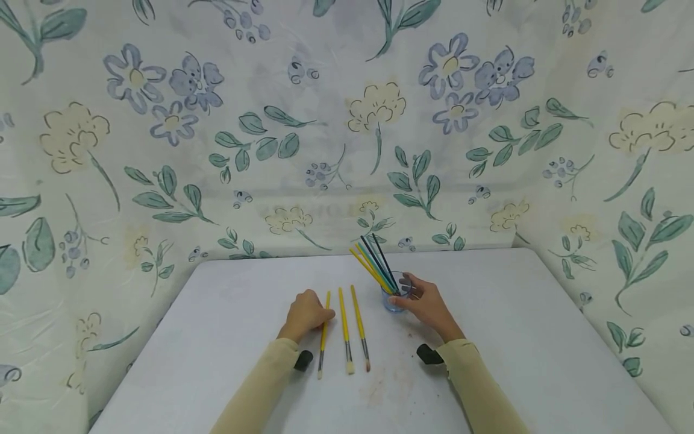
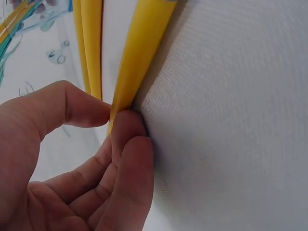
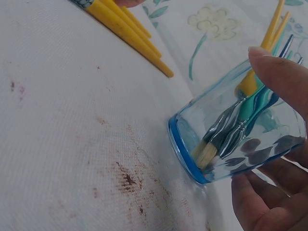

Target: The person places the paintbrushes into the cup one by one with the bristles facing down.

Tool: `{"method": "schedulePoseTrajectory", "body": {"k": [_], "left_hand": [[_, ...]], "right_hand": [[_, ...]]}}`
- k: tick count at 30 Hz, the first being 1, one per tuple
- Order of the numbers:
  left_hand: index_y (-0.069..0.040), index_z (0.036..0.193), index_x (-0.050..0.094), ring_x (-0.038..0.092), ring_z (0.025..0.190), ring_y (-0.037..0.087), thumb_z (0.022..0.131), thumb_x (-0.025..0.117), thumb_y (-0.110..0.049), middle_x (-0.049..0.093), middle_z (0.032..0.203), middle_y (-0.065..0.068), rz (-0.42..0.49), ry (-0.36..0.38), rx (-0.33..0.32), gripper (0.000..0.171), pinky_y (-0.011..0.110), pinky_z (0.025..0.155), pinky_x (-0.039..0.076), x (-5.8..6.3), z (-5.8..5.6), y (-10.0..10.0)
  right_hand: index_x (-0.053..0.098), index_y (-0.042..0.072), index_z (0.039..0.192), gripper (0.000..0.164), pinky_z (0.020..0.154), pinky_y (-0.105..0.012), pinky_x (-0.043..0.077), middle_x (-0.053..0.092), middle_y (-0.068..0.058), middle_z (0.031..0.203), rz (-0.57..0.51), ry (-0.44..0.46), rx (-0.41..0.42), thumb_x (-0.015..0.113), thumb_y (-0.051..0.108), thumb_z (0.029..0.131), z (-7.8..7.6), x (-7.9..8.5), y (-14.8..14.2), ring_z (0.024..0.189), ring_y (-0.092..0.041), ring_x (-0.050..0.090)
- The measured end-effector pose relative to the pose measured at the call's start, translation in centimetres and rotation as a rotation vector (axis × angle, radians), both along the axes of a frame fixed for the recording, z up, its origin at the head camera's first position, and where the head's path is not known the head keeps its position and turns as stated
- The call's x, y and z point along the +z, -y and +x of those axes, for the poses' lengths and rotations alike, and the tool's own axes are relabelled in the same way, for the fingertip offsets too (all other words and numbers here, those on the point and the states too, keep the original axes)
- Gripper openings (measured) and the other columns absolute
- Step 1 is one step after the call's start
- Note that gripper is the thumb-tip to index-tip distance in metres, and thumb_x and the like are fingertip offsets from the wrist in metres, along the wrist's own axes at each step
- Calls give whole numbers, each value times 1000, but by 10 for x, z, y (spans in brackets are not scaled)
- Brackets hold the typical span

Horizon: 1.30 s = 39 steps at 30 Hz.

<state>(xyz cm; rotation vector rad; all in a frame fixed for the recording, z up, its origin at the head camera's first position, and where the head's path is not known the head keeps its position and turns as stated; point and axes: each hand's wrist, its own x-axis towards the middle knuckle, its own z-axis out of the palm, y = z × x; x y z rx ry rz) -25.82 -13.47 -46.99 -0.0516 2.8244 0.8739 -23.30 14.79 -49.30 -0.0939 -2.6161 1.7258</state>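
Note:
My left hand [image 1: 307, 314] pinches the yellow handle of the leftmost paintbrush [image 1: 323, 337] between thumb and fingers, as the left wrist view shows up close. Beside it, two more yellow paintbrushes lie roughly parallel on the table: a middle paintbrush [image 1: 344, 319] and a right-hand paintbrush [image 1: 358, 316], bristles toward me. Thumb and fingers of my right hand [image 1: 428, 304] are curled round a clear bluish glass [image 3: 192, 125]. Several paintbrushes [image 1: 374, 262] with yellow, teal and dark handles lean inside the glass, bristles down.
The white table [image 1: 244, 289] has brownish smudges [image 3: 127, 180] in front of the glass. Floral cloth [image 1: 336, 120] hangs behind and along the sides of the table. A dark strap piece [image 1: 430, 354] sits at my right wrist, another dark piece [image 1: 303, 360] at the left.

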Motion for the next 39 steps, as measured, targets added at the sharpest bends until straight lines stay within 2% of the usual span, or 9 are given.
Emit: {"method": "schedulePoseTrajectory", "body": {"k": [3,6,13,18,25,39], "left_hand": [[-3,83,64,58,54,15,84,78,-22,63,60,5,3,5,-2,24,22,50,44,0,0,2],[-3,86,66,61,58,16,87,77,-24,67,64,5,50,30,5,24,22,52,47,0,-1,8],[2,95,70,67,62,14,91,71,-19,72,76,8,312,79,36,21,24,59,60,-1,-3,25],[5,102,69,68,65,15,92,68,-16,71,81,11,447,88,60,23,26,62,63,6,-2,31],[5,105,68,71,67,13,89,65,-15,74,84,11,550,84,73,26,26,65,65,15,-3,31],[5,112,65,75,74,13,92,63,-11,75,93,13,725,39,96,26,25,71,65,27,-4,23]], "right_hand": [[42,13,158,84,119,-52,44,55,-13,155,-7,0,-3,83,32,88,-1,-1,0,146,-37,49],[42,14,158,85,119,-53,44,55,-13,155,-3,6,-3,83,33,87,-2,-2,0,146,-37,49],[41,14,159,85,120,-52,44,54,-13,155,5,3,0,83,34,87,-2,-3,-2,146,-37,49],[41,14,159,85,119,-52,44,54,-13,155,-7,-2,4,84,33,87,-1,-2,-2,147,-37,49],[42,15,158,85,119,-52,44,55,-13,155,-11,-6,10,84,34,87,-1,-2,-2,147,-37,48],[42,13,158,83,119,-50,45,55,-14,155,7,-20,17,82,32,88,0,-1,-2,146,-37,50]]}}
